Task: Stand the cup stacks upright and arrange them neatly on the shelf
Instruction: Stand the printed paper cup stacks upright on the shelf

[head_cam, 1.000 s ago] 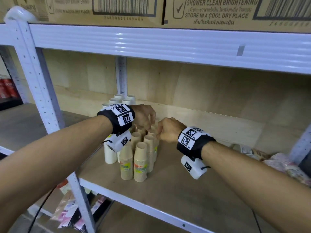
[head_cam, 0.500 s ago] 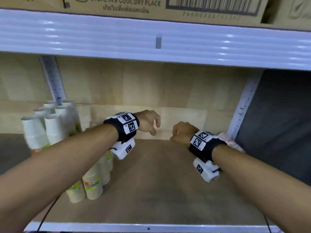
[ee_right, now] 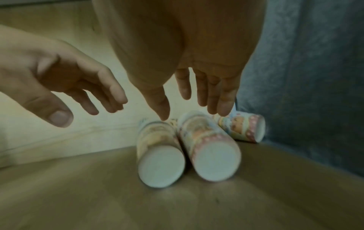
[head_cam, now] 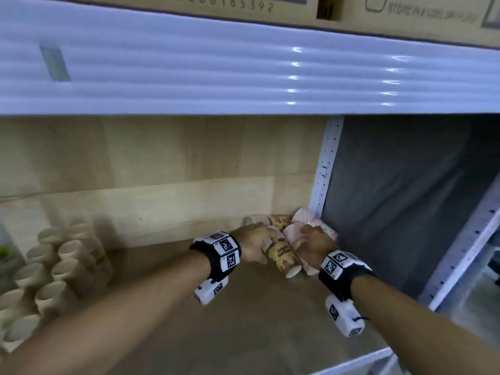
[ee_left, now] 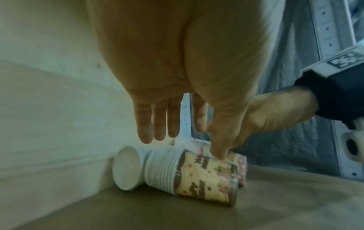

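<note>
Left hand point(ee_left: 177, 87) fingers are spread, thumb laid on the brown printed paper cup stack point(ee_left: 204, 175); right hand point(ee_right: 187, 62) fingers are spread above the pink stack point(ee_right: 208, 143).

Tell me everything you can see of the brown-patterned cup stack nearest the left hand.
The brown-patterned cup stack is a sleeve of nested paper cups, cream with brown print and white rims, lying on its side on the wooden shelf near the back right corner. A pink-patterned stack lies against it. The left hand reaches over it, thumb touching; no grip yet.
</note>
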Action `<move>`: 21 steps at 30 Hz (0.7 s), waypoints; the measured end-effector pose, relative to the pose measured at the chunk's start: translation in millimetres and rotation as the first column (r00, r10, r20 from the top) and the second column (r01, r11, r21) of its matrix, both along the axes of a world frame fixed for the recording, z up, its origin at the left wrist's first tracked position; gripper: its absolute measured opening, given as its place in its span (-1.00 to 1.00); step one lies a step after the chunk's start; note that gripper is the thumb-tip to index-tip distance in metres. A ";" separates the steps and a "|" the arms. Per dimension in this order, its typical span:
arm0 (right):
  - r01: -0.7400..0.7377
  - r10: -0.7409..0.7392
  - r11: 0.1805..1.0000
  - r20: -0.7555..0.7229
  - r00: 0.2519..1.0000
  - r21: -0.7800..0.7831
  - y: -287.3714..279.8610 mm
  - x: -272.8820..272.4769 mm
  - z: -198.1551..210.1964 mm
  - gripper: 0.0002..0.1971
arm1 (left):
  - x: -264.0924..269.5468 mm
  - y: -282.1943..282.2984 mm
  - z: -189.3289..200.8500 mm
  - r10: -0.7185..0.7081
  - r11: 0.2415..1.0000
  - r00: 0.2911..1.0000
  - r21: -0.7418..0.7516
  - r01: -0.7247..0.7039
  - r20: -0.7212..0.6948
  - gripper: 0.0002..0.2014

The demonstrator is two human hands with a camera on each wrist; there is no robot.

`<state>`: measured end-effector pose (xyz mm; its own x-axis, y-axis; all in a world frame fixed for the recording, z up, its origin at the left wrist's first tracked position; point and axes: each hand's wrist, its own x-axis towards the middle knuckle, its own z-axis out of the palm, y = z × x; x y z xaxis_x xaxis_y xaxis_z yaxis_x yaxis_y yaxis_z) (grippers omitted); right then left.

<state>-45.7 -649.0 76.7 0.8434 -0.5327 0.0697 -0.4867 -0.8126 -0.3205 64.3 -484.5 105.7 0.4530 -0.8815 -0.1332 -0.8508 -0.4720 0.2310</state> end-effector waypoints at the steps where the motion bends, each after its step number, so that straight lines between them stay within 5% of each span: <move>1: -0.003 0.003 1.000 0.008 1.000 0.015 -3.0 -2.3 -5.4 -0.68 | -1.3 -7.9 -6.0 -0.012 1.000 1.000 0.005 0.012 0.006 -0.42; 8: 0.019 -0.020 0.998 -0.016 1.000 -0.054 -10.7 -20.7 -34.9 -0.40 | -3.7 -44.1 -38.1 -0.129 0.990 0.984 -0.046 0.136 0.126 -0.44; 12: 0.085 -0.092 0.988 0.052 0.994 0.128 -14.6 -12.4 -54.3 -0.36 | -1.6 -52.1 -53.2 -0.184 0.981 0.962 -0.019 0.191 0.204 -0.47; 21: 0.120 -0.146 0.965 0.096 0.985 0.233 -17.6 -5.7 -70.9 -0.24 | -4.8 -55.7 -62.2 -0.310 0.951 0.854 0.151 0.271 0.418 -0.47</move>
<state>-51.4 -666.6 5.8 0.7577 -0.6522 0.0242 -0.5363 -0.6433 -0.5463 59.5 -540.2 43.5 0.2072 -0.9763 -0.0627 -0.9570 -0.1890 -0.2199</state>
